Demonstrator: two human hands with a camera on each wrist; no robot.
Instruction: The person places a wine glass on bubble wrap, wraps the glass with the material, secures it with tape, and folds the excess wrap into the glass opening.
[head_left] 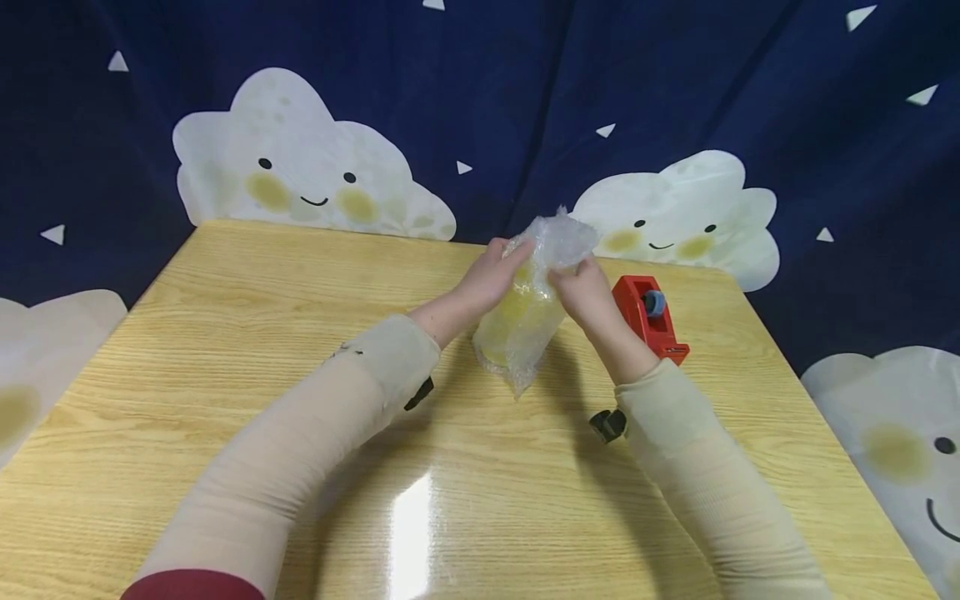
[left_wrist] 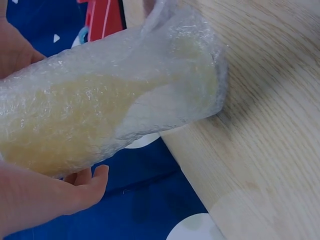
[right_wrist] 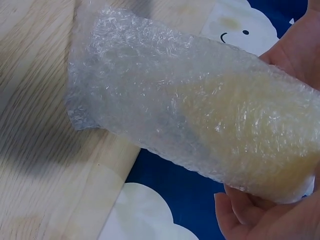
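Above the far middle of the table, a long rounded bundle in clear bubble wrap [head_left: 517, 325] hangs tilted, something yellow and pale showing through the plastic. My left hand [head_left: 491, 275] grips its upper left side, thumb across the wrap. On the opposite side, my right hand [head_left: 588, 292] holds the upper part, near the loose crumpled end of the wrap. The left wrist view shows the bundle [left_wrist: 100, 100] lying between both hands, with its lower end close to the tabletop. Curled fingers [right_wrist: 240, 207] of the right hand sit under the bundle in the right wrist view.
A red tape dispenser [head_left: 652, 325] with a blue roll stands right of the hands, close to the right forearm. The wooden table [head_left: 300, 275] ends at the back against a dark blue curtain [head_left: 510, 108] printed with clouds.
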